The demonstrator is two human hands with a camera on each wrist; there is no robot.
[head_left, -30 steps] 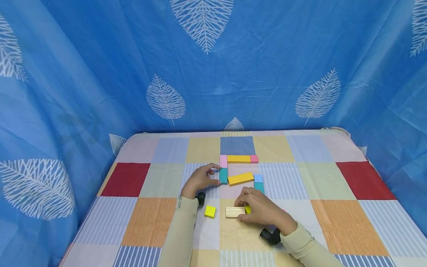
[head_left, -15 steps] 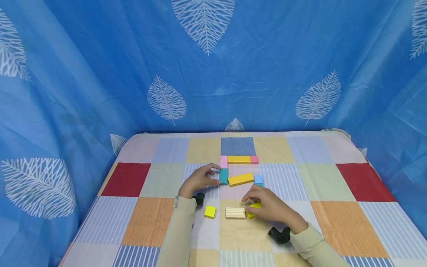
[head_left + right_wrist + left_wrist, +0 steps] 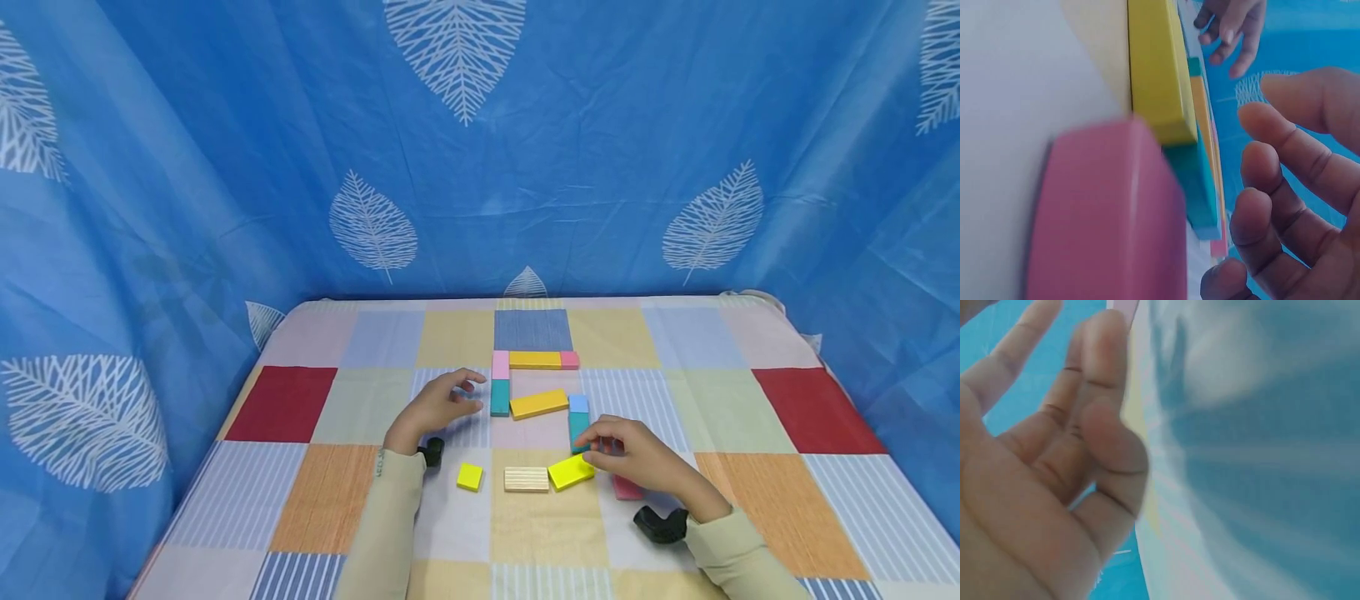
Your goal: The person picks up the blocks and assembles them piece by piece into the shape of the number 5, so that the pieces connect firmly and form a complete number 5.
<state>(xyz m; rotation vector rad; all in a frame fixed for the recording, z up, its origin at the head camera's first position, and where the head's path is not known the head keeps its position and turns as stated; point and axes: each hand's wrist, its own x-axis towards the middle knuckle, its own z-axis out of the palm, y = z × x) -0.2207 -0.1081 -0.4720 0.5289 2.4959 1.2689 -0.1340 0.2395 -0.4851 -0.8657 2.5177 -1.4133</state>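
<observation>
My left hand (image 3: pixel 435 408) hovers just left of a teal block (image 3: pixel 500 398), with a small gap between them. In the left wrist view the fingers are bent loosely, nothing held. Over the right end of a yellow block (image 3: pixel 568 472) is my right hand (image 3: pixel 637 454), its thumb and fingers apart and holding nothing. The right wrist view shows them clear of the blocks. Partly under that hand lie a second teal block (image 3: pixel 579 428) and a pinkish-red block (image 3: pixel 627 489). A ridged wooden block (image 3: pixel 526 479) touches or nearly touches the yellow one.
Behind, a pink block (image 3: pixel 500 364), an orange-yellow block (image 3: pixel 535 360) and a small red-pink block (image 3: pixel 570 360) form a row. A slanted orange-yellow block (image 3: pixel 539 404) and a light blue block (image 3: pixel 578 403) lie nearer. A yellow square block (image 3: pixel 469 477) lies left.
My right hand has moved right from the ridged wooden block, uncovering the yellow block and pinkish-red block. My left hand has drawn slightly left, off the teal block.
</observation>
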